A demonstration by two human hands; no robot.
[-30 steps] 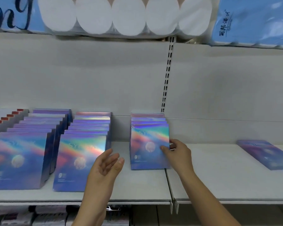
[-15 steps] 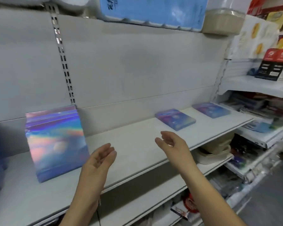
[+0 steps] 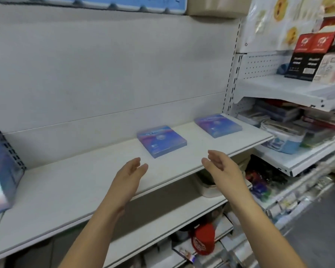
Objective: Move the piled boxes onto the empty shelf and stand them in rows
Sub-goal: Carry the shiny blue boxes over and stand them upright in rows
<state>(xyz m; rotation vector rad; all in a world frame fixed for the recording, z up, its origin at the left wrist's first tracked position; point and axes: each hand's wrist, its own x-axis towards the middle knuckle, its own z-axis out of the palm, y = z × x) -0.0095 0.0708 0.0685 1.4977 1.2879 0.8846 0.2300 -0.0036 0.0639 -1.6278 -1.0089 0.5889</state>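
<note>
Head view: both forearms reach forward and up from the bottom of the frame toward a white shelf point(image 3: 70, 192). The left hand point(image 3: 131, 172) is held over the shelf surface, palm turned inward toward the other hand, fingers nearly straight and close together, gripping nothing. The right hand point(image 3: 221, 168) is at about the same height, over the shelf's front edge, palm turned inward, fingers loosely extended and slightly spread, also empty. The two palms face each other with a gap between them. Neither hand touches any box.

Nearer flat box point(image 3: 161, 141), blue-purple, lies face up on the shelf just beyond the gap between the hands. Farther flat box point(image 3: 218, 125), of the same kind, lies face up toward the right end of the shelf, well apart from the first. Standing holographic box point(image 3: 0, 171) is upright at the far left edge of the frame, on the same shelf, partly cut off and blurred.

Grey back panel point(image 3: 104, 64) rises behind the shelf. Red cap point(image 3: 202, 239) sits on a lower shelf below the right forearm. Red-and-black cartons point(image 3: 307, 59) stand on the neighbouring shelving at upper right.
</note>
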